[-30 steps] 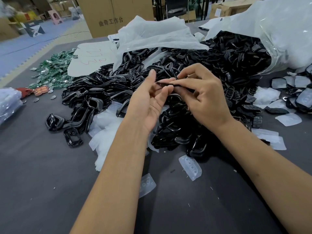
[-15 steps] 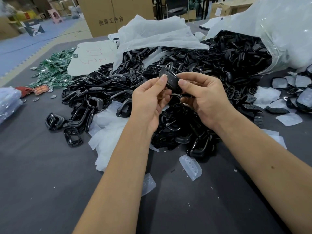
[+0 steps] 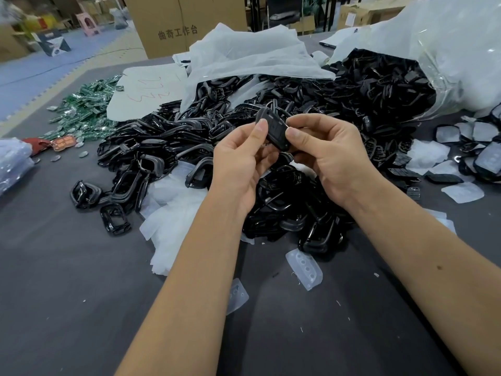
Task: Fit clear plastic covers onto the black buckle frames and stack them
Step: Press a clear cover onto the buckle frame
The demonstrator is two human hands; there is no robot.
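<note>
I pinch one black buckle frame (image 3: 273,128) between the thumb and fingers of my left hand (image 3: 241,164) and my right hand (image 3: 325,156), above the heap of frames (image 3: 189,147) on the grey table (image 3: 67,280); I judge the cover is being pressed home, though I cannot tell whether it is seated. Next comes squeezing the edges, then stacking. The clear plastic bag (image 3: 447,50) at right spills more frames, and loose clear covers (image 3: 303,270) lie near my arms.
</note>
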